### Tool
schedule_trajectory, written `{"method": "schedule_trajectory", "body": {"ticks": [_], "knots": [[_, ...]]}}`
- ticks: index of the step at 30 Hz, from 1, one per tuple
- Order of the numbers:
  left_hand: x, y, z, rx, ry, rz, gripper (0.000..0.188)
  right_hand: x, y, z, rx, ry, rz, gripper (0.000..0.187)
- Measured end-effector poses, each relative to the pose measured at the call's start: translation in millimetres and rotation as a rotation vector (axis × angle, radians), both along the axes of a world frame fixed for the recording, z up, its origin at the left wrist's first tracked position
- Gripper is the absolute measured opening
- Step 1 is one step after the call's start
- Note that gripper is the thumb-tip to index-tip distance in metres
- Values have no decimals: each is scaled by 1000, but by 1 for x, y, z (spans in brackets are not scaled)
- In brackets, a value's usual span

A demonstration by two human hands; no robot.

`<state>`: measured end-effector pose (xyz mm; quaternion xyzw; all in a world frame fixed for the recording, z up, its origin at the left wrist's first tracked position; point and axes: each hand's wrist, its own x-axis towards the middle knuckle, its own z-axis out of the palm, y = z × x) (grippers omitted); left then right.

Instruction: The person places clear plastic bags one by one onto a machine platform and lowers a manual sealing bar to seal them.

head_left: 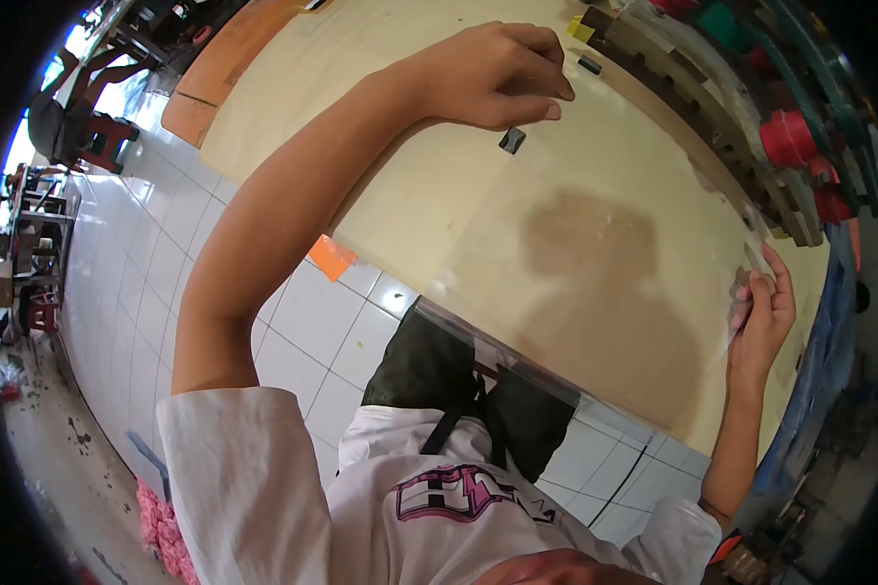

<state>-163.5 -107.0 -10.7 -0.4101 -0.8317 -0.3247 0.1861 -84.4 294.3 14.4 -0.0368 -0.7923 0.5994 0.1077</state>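
Observation:
My left hand [505, 80] reaches across the far part of a pale yellow tabletop [380, 210]. Its fingers are curled in, with the thumb close to the index finger; what they hold, if anything, is hidden. Just below the thumb sits a small dark block [512, 140]. A second dark block [589, 65] lies to the right of the fingers. At the table's right side, my right hand [766, 307] pinches the edge of a clear plastic sheet [595, 336]. The sheet lies over the table and reaches past its near edge, above my lap.
Along the right of the table runs a notched wooden rack [712, 117], with red thread spools [788, 138] beyond it. Blue plastic [815, 361] hangs by the right edge. An orange piece [333, 257] shows at the near left edge. Another person [63, 122] is far left.

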Motion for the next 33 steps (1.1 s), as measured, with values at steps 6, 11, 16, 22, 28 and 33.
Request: {"method": "schedule_trajectory", "body": {"ticks": [6, 11, 16, 22, 28, 33], "knots": [[2, -1, 0, -12, 37, 4, 27, -1, 4, -3, 25, 29, 6, 33], [0, 0, 1, -21, -9, 10, 26, -3, 14, -3, 51, 100, 70, 36], [-1, 3, 6, -97, -97, 23, 26, -14, 25, -6, 246, 120, 35, 37], [-2, 1, 6, -113, -72, 13, 28, -19, 40, -14, 71, 12, 202, 33], [-5, 3, 7, -128, -44, -2, 27, -18, 39, -14, 33, 20, 185, 29], [-2, 2, 8, -105, -85, 8, 26, -20, 39, -16, 93, 48, 202, 26]]}}
